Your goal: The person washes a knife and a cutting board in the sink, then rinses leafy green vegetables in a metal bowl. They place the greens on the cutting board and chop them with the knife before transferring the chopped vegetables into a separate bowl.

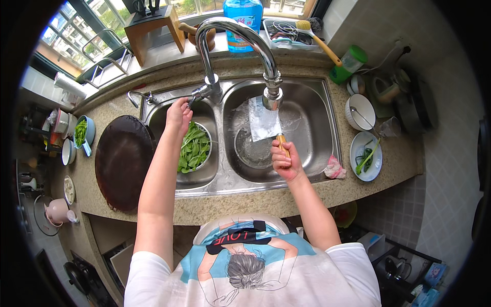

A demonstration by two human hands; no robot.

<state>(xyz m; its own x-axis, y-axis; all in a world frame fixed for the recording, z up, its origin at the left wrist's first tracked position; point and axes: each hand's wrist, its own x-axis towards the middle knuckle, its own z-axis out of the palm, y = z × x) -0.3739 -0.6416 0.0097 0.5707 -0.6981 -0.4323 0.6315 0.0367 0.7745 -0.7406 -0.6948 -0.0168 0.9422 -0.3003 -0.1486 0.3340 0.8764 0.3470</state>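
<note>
My right hand (286,160) is closed around the wooden handle of a cleaver (264,121). Its broad, wet-looking blade is under the spout of the chrome faucet (273,100), over the right basin (307,149) of the steel double sink. At the faucet's lever, my left hand (179,117) has its fingers around the lever tip. Below and right of that hand, a round bowl of leafy greens (193,147) sits in the left basin, partly covered by my forearm. A pinkish cloth (334,169) lies at the sink's right front corner.
A large dark wok lid or pan (122,165) stands left of the sink. To the right are a plate with green scallions (366,157), a white bowl (360,113) and a green-lidded container (348,64). Blue detergent (242,27) and a knife block (155,30) line the windowsill.
</note>
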